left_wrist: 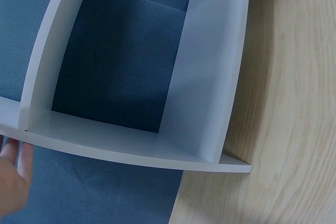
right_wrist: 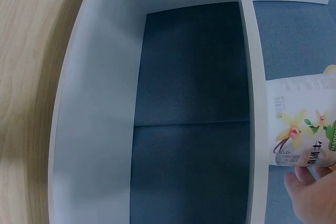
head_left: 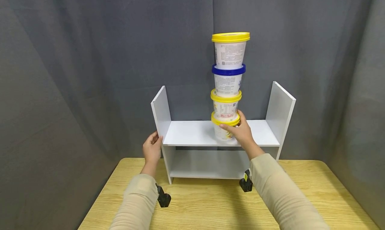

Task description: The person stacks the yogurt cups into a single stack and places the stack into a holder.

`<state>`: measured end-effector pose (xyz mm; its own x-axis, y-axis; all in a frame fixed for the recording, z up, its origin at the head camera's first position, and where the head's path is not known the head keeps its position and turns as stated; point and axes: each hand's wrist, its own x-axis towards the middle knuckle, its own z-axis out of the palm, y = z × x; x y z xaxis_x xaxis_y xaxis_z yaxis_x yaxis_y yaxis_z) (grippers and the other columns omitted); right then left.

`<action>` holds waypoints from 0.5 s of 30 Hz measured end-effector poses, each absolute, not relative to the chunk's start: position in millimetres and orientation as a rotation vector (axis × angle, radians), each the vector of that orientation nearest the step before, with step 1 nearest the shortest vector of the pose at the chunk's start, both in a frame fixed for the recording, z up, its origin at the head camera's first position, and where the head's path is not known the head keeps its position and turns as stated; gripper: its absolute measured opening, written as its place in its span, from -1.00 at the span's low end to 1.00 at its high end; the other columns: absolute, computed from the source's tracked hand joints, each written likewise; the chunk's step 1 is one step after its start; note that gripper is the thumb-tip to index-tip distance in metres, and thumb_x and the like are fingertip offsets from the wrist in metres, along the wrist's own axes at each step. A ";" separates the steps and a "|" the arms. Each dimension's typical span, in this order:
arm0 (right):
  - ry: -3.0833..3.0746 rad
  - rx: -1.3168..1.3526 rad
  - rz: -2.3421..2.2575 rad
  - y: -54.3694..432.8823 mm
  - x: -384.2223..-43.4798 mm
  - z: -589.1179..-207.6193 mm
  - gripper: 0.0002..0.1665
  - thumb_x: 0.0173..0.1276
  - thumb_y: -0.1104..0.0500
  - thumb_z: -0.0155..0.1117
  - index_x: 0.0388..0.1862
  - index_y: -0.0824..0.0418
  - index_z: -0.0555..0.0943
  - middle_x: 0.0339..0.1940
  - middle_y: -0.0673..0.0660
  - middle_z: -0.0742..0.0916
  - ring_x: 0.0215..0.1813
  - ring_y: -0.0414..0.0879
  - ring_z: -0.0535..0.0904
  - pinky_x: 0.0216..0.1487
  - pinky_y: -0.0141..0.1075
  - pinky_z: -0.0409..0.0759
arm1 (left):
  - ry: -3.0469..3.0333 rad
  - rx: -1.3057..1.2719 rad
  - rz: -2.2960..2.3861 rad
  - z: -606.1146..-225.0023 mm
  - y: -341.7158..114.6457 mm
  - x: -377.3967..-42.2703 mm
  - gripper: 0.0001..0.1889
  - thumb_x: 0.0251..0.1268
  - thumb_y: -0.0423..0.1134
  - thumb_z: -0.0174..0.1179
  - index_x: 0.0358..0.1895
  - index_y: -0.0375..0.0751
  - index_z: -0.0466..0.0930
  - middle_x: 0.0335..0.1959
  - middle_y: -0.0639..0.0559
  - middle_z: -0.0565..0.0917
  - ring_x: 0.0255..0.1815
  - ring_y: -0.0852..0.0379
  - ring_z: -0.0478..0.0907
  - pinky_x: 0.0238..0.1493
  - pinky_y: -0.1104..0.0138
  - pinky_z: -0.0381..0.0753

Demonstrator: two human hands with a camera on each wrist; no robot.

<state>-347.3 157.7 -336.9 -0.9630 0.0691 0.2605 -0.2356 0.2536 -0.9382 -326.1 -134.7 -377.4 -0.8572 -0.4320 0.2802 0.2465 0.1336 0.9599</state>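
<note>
Several white printed tubs stand in one slightly leaning stack on the upper board of a white two-tier shelf point(head_left: 192, 133). From the top come a large yellow-lidded tub point(head_left: 230, 52), a blue-lidded tub point(head_left: 227, 84), a smaller yellow-lidded tub point(head_left: 225, 110) and the bottom yellow-lidded tub point(head_left: 222, 132). My right hand point(head_left: 243, 131) grips the bottom tub near its lid, thumb across the front. Vanilla flowers show on this tub point(right_wrist: 302, 124) in the right wrist view. With its fingertips my left hand point(head_left: 152, 149) touches the outside of the shelf's left side panel point(head_left: 160, 113).
A light wooden table point(head_left: 198, 203) carries the shelf, whose lower board point(head_left: 207, 164) sits just above the tabletop. The right side panel point(head_left: 279, 113) rises beside the stack. Grey curtains point(head_left: 120, 56) hang behind and at both sides.
</note>
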 end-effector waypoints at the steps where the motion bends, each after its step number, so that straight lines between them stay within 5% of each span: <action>1: -2.280 0.157 1.778 158.0 -347.3 -336.9 0.12 -0.16 -0.06 0.42 0.31 0.07 0.00 0.11 0.12 0.38 0.10 0.00 0.26 0.12 -0.12 0.21 | -1.918 0.179 -1.772 -377.6 -134.3 -326.1 -0.66 0.12 -0.39 0.10 0.01 -0.38 0.45 -0.05 -0.24 0.50 -0.03 0.00 0.42 -0.06 0.25 0.44; 10: -2.359 0.049 1.746 162.1 -339.6 -335.4 0.19 -0.09 -0.13 0.36 0.34 0.18 -0.15 0.27 0.26 0.18 0.27 0.12 0.06 0.20 -0.02 0.07 | -2.048 0.179 -1.724 -375.9 -132.1 -326.1 -0.56 0.14 -0.26 0.11 0.11 -0.32 0.36 0.04 -0.21 0.44 0.05 -0.03 0.37 -0.01 0.22 0.39; 15: -2.448 0.021 1.574 171.2 -320.8 -343.6 0.14 0.00 -0.18 0.25 0.34 0.24 -0.16 0.31 0.31 0.11 0.28 0.17 0.01 0.19 -0.01 0.10 | -2.273 0.199 -1.576 -373.3 -129.0 -316.4 -0.27 0.10 -0.06 0.13 0.30 -0.23 0.03 0.28 -0.17 0.11 0.25 -0.12 0.04 0.18 0.08 0.10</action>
